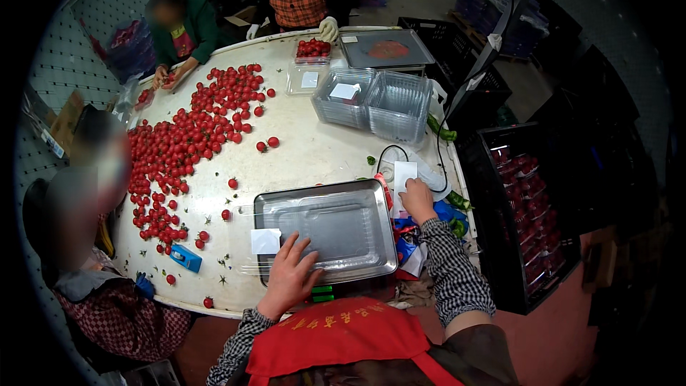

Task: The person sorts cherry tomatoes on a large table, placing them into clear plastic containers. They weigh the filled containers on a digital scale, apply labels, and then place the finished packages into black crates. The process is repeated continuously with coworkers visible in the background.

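Observation:
A shiny metal tray [390,243] lies at the near edge of the table. Clear plastic [336,218], seemingly a container or lid, rests on it and reaches past its left side. Over the tray's lower left part, my left hand [291,269] spreads its fingers beside a white paper label [266,241]. To the tray's right, my right hand [419,201] has its fingers curled at the lower edge of a white label [405,174]. Under that label are a pale plastic bag and a dark cord; how firmly the fingers grip is hard to see.
Loose cherry tomatoes [193,139] cover the table's left, with a blue tape dispenser [186,259] nearby. Stacked clear containers [400,107] stand beyond the tray, near a scale [386,48]. A black crate [493,243] of packed tomatoes is at the right. Several co-workers surround the table.

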{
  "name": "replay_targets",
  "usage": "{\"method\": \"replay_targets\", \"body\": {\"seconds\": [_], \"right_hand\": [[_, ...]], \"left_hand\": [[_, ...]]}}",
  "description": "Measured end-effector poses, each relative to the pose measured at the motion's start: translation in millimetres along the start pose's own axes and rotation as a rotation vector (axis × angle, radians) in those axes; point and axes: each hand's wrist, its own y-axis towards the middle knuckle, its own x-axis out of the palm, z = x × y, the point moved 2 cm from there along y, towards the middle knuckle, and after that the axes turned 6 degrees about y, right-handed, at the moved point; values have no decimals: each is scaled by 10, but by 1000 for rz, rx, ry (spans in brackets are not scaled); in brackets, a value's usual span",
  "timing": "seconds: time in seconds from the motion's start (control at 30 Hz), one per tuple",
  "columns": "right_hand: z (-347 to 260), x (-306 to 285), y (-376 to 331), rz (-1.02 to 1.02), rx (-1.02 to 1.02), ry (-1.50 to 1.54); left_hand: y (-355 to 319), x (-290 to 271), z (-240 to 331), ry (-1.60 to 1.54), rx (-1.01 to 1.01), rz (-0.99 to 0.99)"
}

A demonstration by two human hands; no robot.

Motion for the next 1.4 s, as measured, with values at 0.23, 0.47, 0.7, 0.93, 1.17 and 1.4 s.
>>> {"method": "replay_targets", "body": {"seconds": [0.23,0.47,0.7,0.93,1.17,1.4], "right_hand": [[185,455,68,1,7,-22],[187,441,69,17,49,-4],[144,308,20,83,116,75],[285,449,83,124,34,51],[280,456,91,148,53,54],[519,492,108,211,144,317]], "left_hand": [[22,43,75,-5,-10,-10],[22,51,82,-8,-14,-12],[11,37,127,-7,-18,-21],[-20,49,144,1,-19,-24],[-28,49,167,2,-22,-22],[-11,39,185,9,-11,-14]]}}
